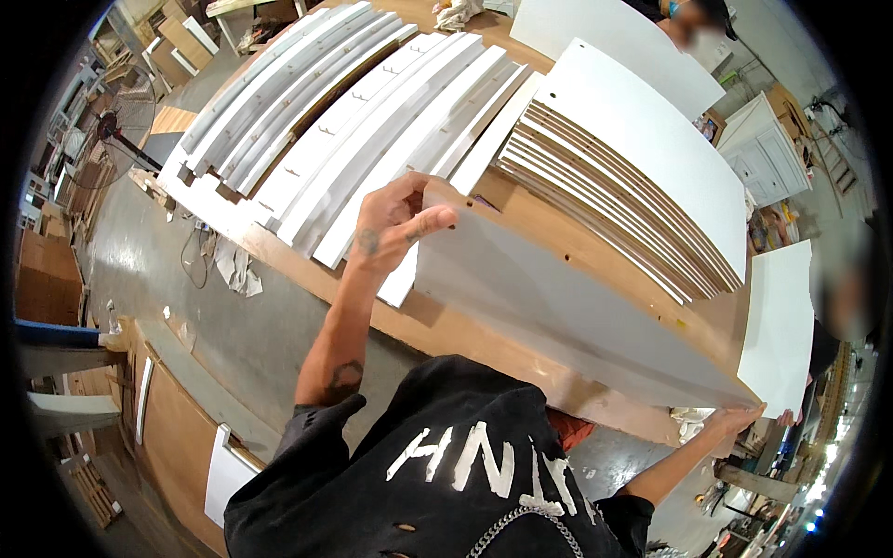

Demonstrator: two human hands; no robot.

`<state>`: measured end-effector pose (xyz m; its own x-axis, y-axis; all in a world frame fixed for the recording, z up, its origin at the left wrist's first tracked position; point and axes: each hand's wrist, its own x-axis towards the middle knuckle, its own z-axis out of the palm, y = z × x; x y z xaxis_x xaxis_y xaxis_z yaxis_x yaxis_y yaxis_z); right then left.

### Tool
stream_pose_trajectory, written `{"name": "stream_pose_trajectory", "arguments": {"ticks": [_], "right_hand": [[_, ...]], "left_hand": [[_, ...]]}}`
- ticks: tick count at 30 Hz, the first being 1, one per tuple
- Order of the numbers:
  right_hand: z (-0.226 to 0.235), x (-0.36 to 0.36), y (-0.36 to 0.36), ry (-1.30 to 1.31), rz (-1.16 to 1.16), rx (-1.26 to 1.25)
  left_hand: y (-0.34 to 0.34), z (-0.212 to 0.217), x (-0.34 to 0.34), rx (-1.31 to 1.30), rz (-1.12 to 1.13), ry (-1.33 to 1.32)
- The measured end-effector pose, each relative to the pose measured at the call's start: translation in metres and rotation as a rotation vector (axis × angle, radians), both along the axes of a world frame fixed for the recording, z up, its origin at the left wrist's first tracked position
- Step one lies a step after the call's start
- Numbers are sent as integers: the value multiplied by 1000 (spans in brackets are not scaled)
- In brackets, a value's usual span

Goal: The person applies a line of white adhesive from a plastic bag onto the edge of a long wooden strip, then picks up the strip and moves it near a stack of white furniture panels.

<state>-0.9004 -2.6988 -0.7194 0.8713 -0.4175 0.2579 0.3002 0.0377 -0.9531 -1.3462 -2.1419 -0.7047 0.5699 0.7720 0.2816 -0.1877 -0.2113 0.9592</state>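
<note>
Near the front edge of the brown surface (465,335), a long white panel (567,307) stands on edge, running from near-left to far-right. Left hand (395,228) fingers curl over its left end; right hand (735,420) grips the right corner.

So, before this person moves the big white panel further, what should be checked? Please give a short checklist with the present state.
1. Left hand grips the top corner of the white panel: ok.
2. Right hand holds the far lower corner: ok.
3. Panel lifted off the workbench: cannot tell.
4. Stack of panels right behind, very close: not ok.
5. Long white strips lie apart from the panel: ok.
</note>
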Motion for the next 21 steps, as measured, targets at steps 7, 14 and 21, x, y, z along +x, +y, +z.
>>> {"name": "stream_pose_trajectory", "arguments": {"ticks": [7, 14, 21], "right_hand": [[-1, -15, -14, -9, 151, 230], [-10, -41, -42, -97, -84, 74], [11, -59, 24, -45, -76, 304]], "left_hand": [[-16, 21, -11, -104, -201, -207], [-41, 54, -19, -91, -179, 156], [-64, 52, -16, -120, 101, 11]]}}
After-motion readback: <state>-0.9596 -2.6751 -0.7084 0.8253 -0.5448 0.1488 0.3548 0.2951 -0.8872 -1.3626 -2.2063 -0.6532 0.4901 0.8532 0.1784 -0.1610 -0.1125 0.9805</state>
